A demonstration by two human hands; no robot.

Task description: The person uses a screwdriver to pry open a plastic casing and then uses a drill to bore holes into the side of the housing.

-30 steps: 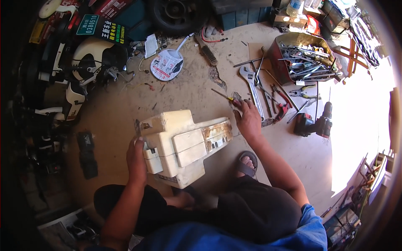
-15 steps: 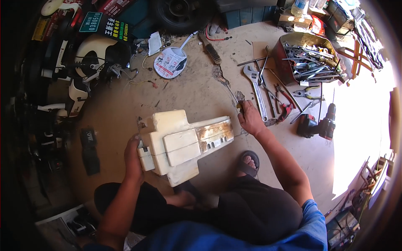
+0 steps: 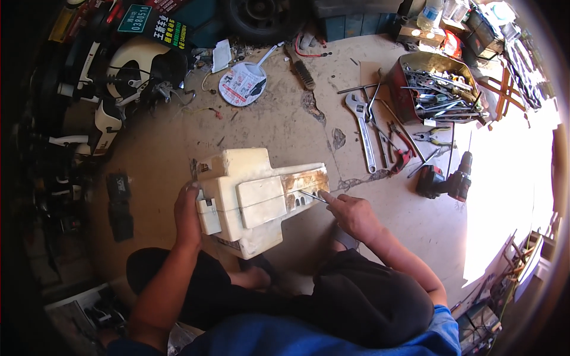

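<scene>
A cream-coloured, cross-shaped plastic housing [image 3: 261,203] is held up over my legs, its right arm stained brown and pierced by several small slots. My left hand [image 3: 189,216] grips its left end, the fingers partly hidden behind it. In my right hand [image 3: 355,217] is a screwdriver [image 3: 313,196], its thin metal shaft pointing left across the stained part near the slots. The handle is covered by my fingers. Whether the tip sits in a slot or only touches the surface is hard to make out.
Right of the housing lie an adjustable wrench [image 3: 363,133], red-handled pliers [image 3: 404,157] and a cordless drill [image 3: 448,178]. Behind them stands a red bin [image 3: 395,80] full of tools. A wire brush [image 3: 301,71] and a round white fan [image 3: 242,86] lie farther back.
My right hand has come down and nearer with the screwdriver, from the floor beside the wrench to the housing's stained end. The housing has shifted slightly.
</scene>
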